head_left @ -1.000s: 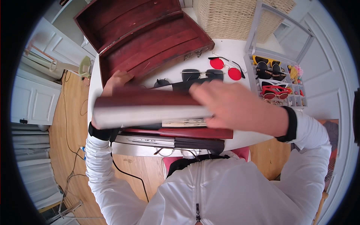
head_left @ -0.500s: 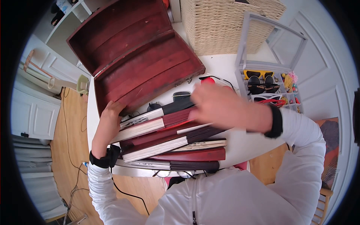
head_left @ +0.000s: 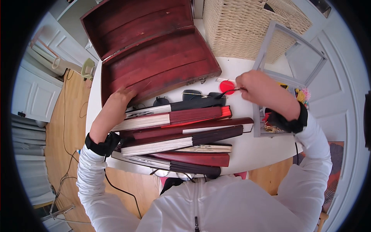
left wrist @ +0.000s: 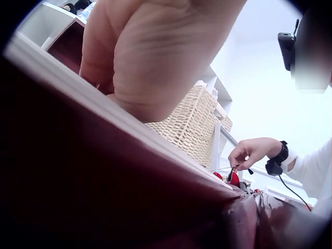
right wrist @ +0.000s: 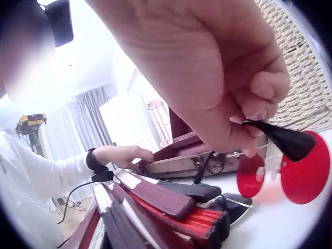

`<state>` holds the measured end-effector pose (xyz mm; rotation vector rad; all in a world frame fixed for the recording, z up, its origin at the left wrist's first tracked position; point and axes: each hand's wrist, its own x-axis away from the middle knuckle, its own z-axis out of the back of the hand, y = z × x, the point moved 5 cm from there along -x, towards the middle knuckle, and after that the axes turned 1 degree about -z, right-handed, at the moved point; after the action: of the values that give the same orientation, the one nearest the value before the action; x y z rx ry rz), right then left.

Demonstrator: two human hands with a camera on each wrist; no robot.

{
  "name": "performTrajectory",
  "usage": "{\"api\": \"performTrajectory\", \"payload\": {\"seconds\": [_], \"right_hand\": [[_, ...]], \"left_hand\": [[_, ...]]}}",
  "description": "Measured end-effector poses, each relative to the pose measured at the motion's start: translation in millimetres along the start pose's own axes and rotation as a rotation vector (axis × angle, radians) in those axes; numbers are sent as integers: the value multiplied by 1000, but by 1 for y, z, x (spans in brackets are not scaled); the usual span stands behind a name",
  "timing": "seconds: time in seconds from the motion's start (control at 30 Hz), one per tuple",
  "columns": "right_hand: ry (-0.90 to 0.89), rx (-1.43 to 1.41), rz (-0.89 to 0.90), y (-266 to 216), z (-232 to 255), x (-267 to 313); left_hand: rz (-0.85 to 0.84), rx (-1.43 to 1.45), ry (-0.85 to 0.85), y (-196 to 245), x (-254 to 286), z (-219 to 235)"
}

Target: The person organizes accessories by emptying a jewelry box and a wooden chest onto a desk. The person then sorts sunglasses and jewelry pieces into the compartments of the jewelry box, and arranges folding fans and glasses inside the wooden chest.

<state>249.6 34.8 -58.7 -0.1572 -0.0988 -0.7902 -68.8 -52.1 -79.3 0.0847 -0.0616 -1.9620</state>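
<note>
My right hand (head_left: 266, 92) pinches a dark-tipped arm of the round red-lensed sunglasses (head_left: 227, 87); in the right wrist view both red lenses (right wrist: 306, 168) hang below the fingertips. My left hand (head_left: 113, 112) lies at the left ends of the folded fans (head_left: 154, 121), its fingers by the front wall of the open dark red box (head_left: 158, 65). No thing shows in its grip. Several fans, maroon, black and white-edged, lie side by side before me. Dark sunglasses (head_left: 192, 95) lie between fans and box.
A grey compartment case (head_left: 257, 120) with a raised clear lid stands at the right under my right forearm, with eyewear and trinkets inside. Behind it is a woven basket (head_left: 239, 34). Clear glasses (head_left: 162, 173) lie at the white table's (head_left: 241, 154) front edge.
The maroon, white-edged fan that was raised between my hands now lies among the others. My right hand has let go of it, moved right and taken the red sunglasses.
</note>
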Motion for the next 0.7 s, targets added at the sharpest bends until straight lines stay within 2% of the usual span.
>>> {"api": "performTrajectory", "payload": {"seconds": [0.03,0.23,0.37,0.57,0.7], "right_hand": [[47,-39,105,-8,3,7],[188,-61,272,-56,-7,15],[190,32,302,-69,-3,19],[253,27,322,-67,20,31],[284,80,267,-63,43,40]], "left_hand": [[2,1,10,1,0,1],[20,0,-23,6,4,4],[-36,-12,13,9,4,7],[-65,-19,0,7,6,2],[-55,-42,-17,7,6,2]]}}
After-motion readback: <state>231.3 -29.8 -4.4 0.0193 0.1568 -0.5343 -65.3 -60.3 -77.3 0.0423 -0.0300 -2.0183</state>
